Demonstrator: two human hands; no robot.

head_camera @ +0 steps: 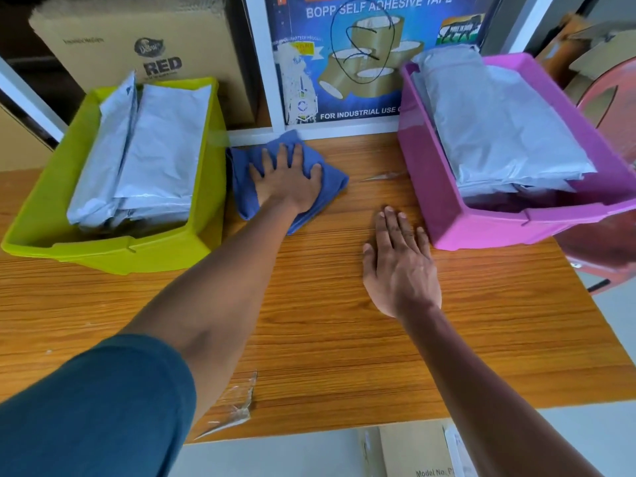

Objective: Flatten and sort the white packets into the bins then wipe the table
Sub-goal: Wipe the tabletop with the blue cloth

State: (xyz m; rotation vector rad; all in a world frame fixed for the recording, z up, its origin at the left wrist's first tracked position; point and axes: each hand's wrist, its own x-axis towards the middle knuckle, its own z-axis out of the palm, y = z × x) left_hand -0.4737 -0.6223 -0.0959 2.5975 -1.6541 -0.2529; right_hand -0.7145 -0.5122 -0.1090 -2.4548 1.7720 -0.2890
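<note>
- Head view: the left hand [287, 182] presses flat on a blue cloth [247, 187], fingers [283, 156] straight and spread; the cloth bunches under the palm and spills out past the fingertips toward the wall.
- The right hand [401, 266] lies flat on the wooden counter [327, 339], fingers together, holding nothing.
- White packets [151, 149] sit stacked in the green bin [103, 251], just left of the cloth; more white packets [499, 125] fill the pink bin [481, 225], just right of the right fingertips.
- Sorting looks done; wiping is in hand.
- The cloth seems soft, light and limp, so broad palm pressure suits it better than a pinch.
</note>
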